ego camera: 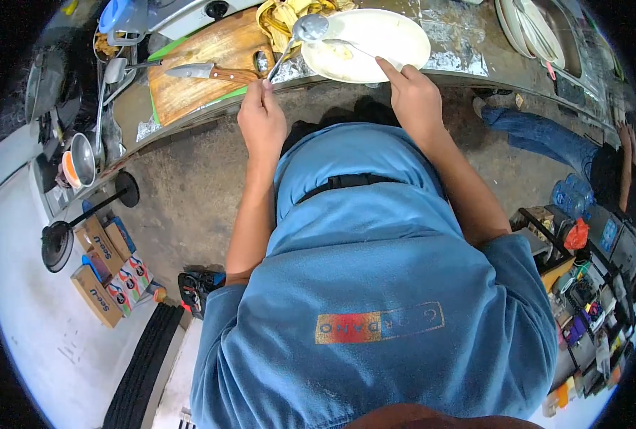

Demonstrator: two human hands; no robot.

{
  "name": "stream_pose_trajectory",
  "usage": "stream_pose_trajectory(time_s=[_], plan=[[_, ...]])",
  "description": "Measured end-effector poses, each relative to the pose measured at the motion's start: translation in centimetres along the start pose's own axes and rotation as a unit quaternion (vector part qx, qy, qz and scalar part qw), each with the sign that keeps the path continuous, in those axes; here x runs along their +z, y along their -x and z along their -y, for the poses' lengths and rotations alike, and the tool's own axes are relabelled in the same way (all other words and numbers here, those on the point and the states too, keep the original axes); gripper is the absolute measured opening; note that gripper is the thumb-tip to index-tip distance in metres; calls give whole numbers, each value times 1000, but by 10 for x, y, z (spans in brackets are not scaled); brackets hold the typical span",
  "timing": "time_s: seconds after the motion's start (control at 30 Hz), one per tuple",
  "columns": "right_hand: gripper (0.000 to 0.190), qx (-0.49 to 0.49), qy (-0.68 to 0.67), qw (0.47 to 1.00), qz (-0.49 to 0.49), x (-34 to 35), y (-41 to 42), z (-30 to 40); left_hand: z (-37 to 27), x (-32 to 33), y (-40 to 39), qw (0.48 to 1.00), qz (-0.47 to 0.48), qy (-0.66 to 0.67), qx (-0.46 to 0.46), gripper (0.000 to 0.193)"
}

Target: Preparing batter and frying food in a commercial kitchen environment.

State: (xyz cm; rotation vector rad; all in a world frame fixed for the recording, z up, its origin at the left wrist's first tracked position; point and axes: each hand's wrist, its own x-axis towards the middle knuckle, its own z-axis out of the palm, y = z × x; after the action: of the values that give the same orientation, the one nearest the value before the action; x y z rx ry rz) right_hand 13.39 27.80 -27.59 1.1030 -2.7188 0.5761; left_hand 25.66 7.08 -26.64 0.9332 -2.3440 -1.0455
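Note:
My left hand (263, 118) grips the handle of a large metal spoon (311, 28), whose rounded bowl is raised over the left edge of a white oval plate (387, 37). In my right hand (417, 96) is a slim metal utensil (350, 45), probably a fork, its index finger stretched along the handle. That utensil's tip is at a small pale yellow mashed lump (340, 52) on the plate. Banana peels (278, 24) lie just behind the spoon. Left of them a wood-handled knife (211, 72) rests on a wooden cutting board (189, 99), its handle end close to my left hand.
A metal turner (117, 69), a blue-lidded plastic container (125, 24) and a metal bowl (83, 158) occupy the counter's left. Stacked plates (521, 32) stand by the sink (564, 21) at right. Another person's jeans-clad leg (538, 128) extends below the counter there.

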Motion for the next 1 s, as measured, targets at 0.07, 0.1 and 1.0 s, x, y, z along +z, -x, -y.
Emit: stream_pose_trajectory(time_s=[0.07,0.1,1.0], plan=[[38,6,-2,1000,0,-1,-1,1,0,0,0,1000,10,0,-19,21],[37,8,2,1000,-3,-2,-1,1,1,1,0,1000,9,-1,-19,21],[29,61,27,998,9,4,-7,-22,7,9,-3,998,55,25,-35,25]])
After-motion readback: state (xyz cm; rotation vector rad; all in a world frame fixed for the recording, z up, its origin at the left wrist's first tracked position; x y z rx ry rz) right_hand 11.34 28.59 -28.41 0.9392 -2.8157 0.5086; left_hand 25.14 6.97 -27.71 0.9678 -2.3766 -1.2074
